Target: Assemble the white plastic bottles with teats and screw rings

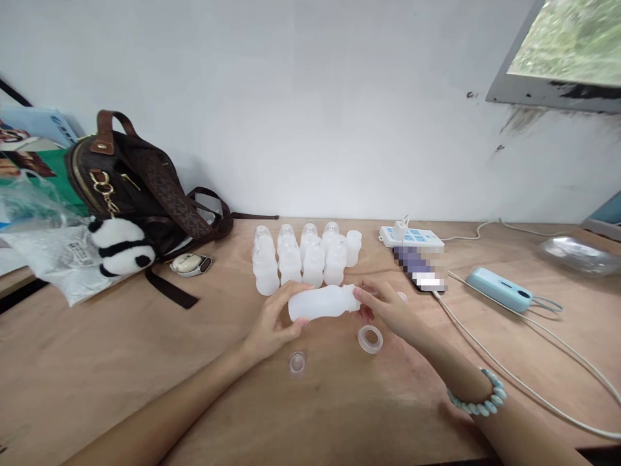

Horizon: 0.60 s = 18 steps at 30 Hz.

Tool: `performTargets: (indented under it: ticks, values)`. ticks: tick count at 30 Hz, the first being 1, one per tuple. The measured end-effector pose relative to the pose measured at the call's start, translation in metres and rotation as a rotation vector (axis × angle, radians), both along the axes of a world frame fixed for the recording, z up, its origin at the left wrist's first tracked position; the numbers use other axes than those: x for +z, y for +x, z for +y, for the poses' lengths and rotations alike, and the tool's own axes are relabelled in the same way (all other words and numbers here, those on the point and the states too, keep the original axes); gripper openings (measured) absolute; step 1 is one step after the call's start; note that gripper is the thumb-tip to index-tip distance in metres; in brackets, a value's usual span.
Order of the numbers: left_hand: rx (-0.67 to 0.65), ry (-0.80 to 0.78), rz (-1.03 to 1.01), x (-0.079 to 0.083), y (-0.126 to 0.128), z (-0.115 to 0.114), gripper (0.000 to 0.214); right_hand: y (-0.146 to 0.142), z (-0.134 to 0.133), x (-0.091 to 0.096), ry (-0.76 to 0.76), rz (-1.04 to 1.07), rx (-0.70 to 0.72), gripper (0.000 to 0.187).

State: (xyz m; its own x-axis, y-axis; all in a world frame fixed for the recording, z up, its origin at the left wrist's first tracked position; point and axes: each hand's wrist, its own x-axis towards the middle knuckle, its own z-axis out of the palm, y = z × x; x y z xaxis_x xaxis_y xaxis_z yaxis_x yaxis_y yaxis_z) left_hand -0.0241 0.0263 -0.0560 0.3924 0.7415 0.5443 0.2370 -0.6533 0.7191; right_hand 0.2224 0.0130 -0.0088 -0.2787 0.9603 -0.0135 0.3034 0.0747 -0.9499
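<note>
Bare table (121,375) left — bottle cluster (301,259) and cables (509,375) crowd elsewhere.

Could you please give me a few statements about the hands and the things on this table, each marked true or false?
1. The left hand and right hand hold one bottle, lying sideways. True.
2. The ring is screwed onto the bottle. False: it lies loose on the table, just below the right hand.
3. A group of bottles stands upright behind the held one. True.
4. The panda lies beside the ring. False: it hangs at the bag, far to the left.
5. A bead bracelet is on the right wrist. True.
</note>
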Motion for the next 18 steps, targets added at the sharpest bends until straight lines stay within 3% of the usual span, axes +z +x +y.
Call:
performTargets:
  ticks: [6, 12, 18]
  values:
    - [-0.046, 0.055, 0.059, -0.0015, 0.0019, -0.0011, 0.041, -0.0058, -0.0001, -0.0042, -0.038, 0.067, -0.089, 0.053]
    - [0.033, -0.055, 0.048, -0.0014, 0.0009, 0.0001, 0.045, -0.0034, -0.0034, 0.001, 0.018, 0.09, 0.104, 0.066]
    - [0.046, -0.099, 0.046, 0.0001, -0.0002, -0.0008, 0.047, 0.0026, -0.003, -0.003, -0.051, -0.009, 0.143, 0.042]
